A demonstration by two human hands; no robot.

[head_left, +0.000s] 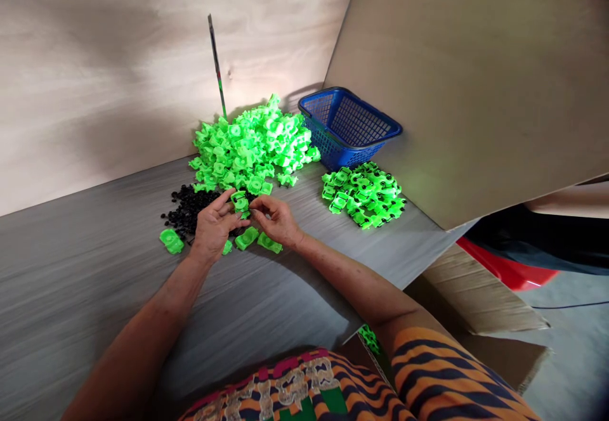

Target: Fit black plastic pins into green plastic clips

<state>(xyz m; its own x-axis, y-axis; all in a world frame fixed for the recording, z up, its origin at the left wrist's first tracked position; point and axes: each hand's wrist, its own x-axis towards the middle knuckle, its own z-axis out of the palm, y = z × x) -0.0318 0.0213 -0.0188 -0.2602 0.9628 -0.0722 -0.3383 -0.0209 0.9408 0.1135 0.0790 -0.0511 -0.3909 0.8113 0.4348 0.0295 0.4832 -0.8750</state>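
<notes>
Between my two hands is a green plastic toy car body [240,201], held above the table. My left hand [215,226] grips it from the left with thumb and fingers. On its right side my right hand [276,218] pinches close to the car's edge; whatever small part sits in those fingertips is too hidden to make out. A pile of small black wheels [188,208] lies just beyond my left hand. Beneath and beside my hands rest several loose green car bodies [247,238], another of them [171,241] farther left.
A large heap of green car bodies [252,145] stands against the back board. Right of it are a blue plastic basket [349,123] and a smaller pile of cars with black wheels [364,196]. A thin upright rod [216,66] rises behind the heap. Cardboard boxes [480,288] stand below, right.
</notes>
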